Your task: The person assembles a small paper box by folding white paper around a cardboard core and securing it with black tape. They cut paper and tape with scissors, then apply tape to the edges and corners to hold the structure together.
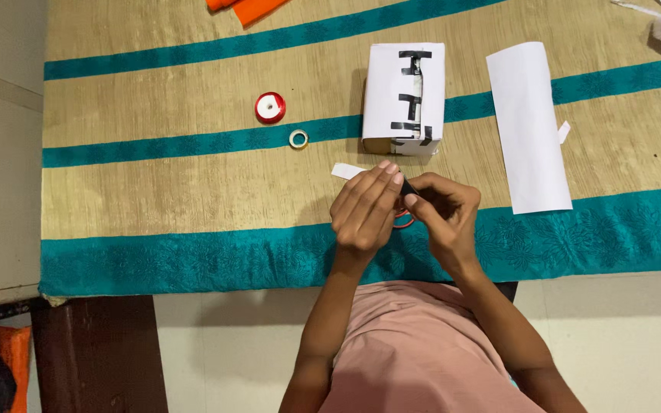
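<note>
A bench (154,191) under a tan woven cloth with teal stripes carries everything. Beyond the grip stands a white paper-wrapped box (405,95) crossed with black tape strips, and to its right lies a long white paper sheet (529,126). Both forearms reach up from the lower edge and meet over the near teal band. The left hand (365,210) has straight fingers pressed together, tips pinching a black tape strip (408,188); the right hand (445,214) curls and pinches its other end. A red-handled tool (402,222) peeks out beneath the hands. Left of the grip, well apart, sit a red ribbon spool (270,108) and a small pale tape ring (298,138).
</note>
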